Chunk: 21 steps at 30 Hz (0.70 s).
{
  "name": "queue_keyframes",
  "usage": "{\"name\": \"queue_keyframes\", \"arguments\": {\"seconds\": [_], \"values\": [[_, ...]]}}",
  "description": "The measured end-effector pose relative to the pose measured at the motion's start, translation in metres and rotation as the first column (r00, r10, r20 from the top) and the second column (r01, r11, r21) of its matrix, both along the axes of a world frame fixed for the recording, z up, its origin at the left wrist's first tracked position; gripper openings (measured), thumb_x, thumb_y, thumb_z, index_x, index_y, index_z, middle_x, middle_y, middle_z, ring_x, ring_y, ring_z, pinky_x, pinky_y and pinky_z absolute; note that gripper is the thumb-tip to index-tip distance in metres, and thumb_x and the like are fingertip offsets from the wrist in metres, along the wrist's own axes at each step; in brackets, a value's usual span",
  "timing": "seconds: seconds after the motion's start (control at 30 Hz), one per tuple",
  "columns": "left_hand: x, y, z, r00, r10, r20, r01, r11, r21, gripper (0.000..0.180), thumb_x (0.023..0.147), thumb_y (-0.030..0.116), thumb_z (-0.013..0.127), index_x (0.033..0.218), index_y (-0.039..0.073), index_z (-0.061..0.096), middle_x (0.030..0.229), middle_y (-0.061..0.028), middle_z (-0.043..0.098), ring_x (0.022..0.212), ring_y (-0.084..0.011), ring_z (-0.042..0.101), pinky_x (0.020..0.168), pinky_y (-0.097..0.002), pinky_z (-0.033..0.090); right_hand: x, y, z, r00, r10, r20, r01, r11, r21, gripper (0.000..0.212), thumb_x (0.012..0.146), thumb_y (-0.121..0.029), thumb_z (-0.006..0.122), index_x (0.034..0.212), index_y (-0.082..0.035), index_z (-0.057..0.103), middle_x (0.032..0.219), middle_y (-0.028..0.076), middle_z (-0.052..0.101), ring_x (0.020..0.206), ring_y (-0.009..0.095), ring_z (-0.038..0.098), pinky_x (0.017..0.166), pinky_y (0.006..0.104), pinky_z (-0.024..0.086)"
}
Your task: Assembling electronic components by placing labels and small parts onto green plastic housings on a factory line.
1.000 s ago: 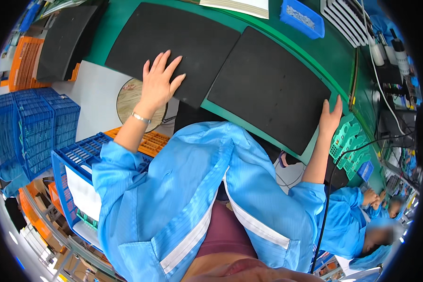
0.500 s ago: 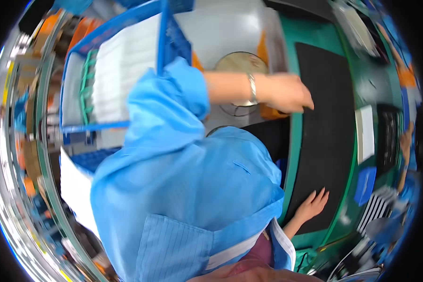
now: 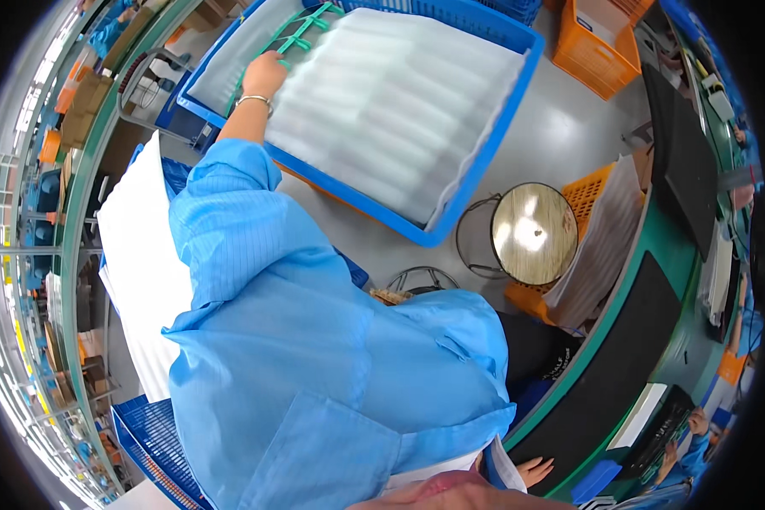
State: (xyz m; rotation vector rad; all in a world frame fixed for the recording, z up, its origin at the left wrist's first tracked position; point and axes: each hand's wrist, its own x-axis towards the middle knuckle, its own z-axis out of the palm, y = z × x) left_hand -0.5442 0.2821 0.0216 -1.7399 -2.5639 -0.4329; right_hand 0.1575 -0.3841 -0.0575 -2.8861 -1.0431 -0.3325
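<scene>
My left hand (image 3: 265,75), with a bracelet at the wrist, reaches into a large blue crate (image 3: 484,161). Its fingers are curled around part of a row of green branched plastic pieces (image 3: 293,42), though the fingertips are partly hidden. Beside that row, ribbed white foam sheeting (image 3: 374,93) covers most of the crate. Lower right, my right hand (image 3: 535,472) lies on the black mat (image 3: 603,374) of the green workbench, fingers stretched out and holding nothing. My collar hides part of that arm.
A round stool (image 3: 534,234) stands between crate and bench, beside an orange crate (image 3: 588,200) with wrapping sheets. Another orange crate (image 3: 599,47) is at the back. White sheeting (image 3: 140,280) lies at my left over blue crates. A co-worker's hands (image 3: 697,421) show at far right.
The view has turned left toward the blue crate. My left hand has gone from over the bench mat to the green pieces in the crate. My right hand stays on the mat.
</scene>
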Motion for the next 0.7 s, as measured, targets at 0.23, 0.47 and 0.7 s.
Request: {"name": "queue_keyframes", "arguments": {"seconds": [0.23, 0.47, 0.7], "values": [[-0.071, 0.014, -0.036, 0.94, -0.26, -0.22, 0.228, 0.96, -0.162, 0.034, 0.076, 0.009, 0.053, 0.109, 0.012, 0.062, 0.113, -0.0139, 0.06, 0.103, -0.0331, 0.057, 0.088, -0.0417, 0.046, 0.035, 0.001, 0.006, 0.989, -0.02, -0.148, 0.009, 0.997, -0.072, 0.047, 0.093, -0.03, 0.048, 0.127, 0.001, 0.048, 0.127, 0.025, 0.049, 0.117, 0.037, 0.047, 0.1, 0.0379, 0.037], [-0.035, 0.066, -0.067, 0.732, -0.465, -0.497, 0.321, 0.88, -0.35, 0.025, 0.081, 0.008, 0.051, 0.105, 0.011, 0.058, 0.106, -0.0098, 0.058, 0.1, -0.0279, 0.059, 0.079, -0.0433, 0.05, 0.031, -0.002, 0.032, 0.931, -0.23, -0.284, 0.205, 0.972, -0.117, 0.046, 0.089, -0.029, 0.054, 0.127, -0.003, 0.049, 0.126, 0.019, 0.053, 0.116, 0.032, 0.05, 0.097, 0.0349, 0.039], [-0.069, 0.066, -0.082, 0.687, -0.332, -0.646, 0.301, 0.94, -0.162, 0.011, 0.079, 0.01, 0.052, 0.08, 0.011, 0.063, 0.083, -0.0064, 0.063, 0.088, -0.0258, 0.061, 0.07, -0.0409, 0.05, 0.026, 0.027, 0.04, 0.922, -0.22, -0.32, 0.243, 0.97, 0.033, 0.041, 0.087, -0.016, 0.056, 0.123, 0.002, 0.052, 0.122, 0.018, 0.056, 0.115, 0.027, 0.053, 0.099, 0.0338, 0.04]]}}
